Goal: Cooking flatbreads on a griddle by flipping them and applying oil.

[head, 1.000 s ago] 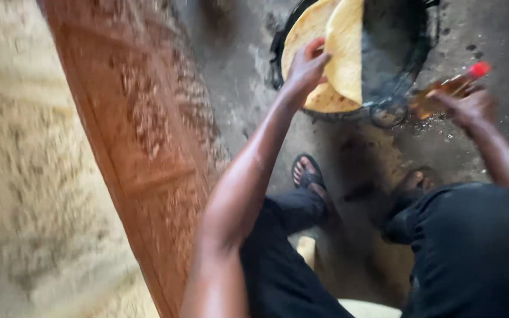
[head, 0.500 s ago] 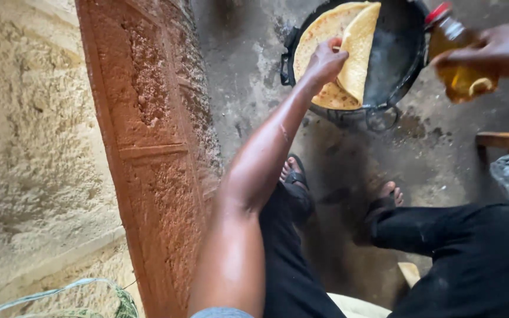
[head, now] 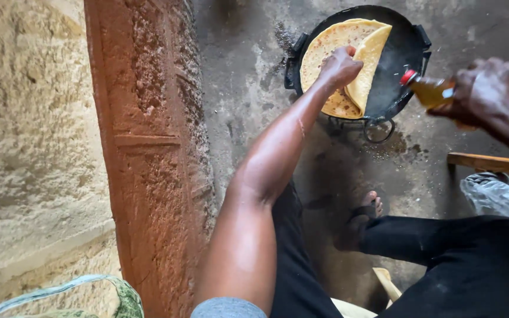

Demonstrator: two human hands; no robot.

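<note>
Here I see the rough red-brown door frame (head: 148,147) well off to the left of my reaching arm, with the grey floor (head: 248,88) spreading under everything. Ahead sits the round black pan (head: 405,53) on its stand, low on the floor so I can lean down over it from my seat. In the pan lies the yellow flatbread (head: 331,59), its right half folded up over the rest. My left hand (head: 340,66) rests on that fold, fingers (head: 349,53) pinched on the lifted edge, which bares the dark pan bottom just to their right. My right hand (head: 490,91), blurred, is clenched around a small bottle of amber oil (head: 428,88), tipped sideways so its red cap (head: 408,77) points at that bare patch.
</note>
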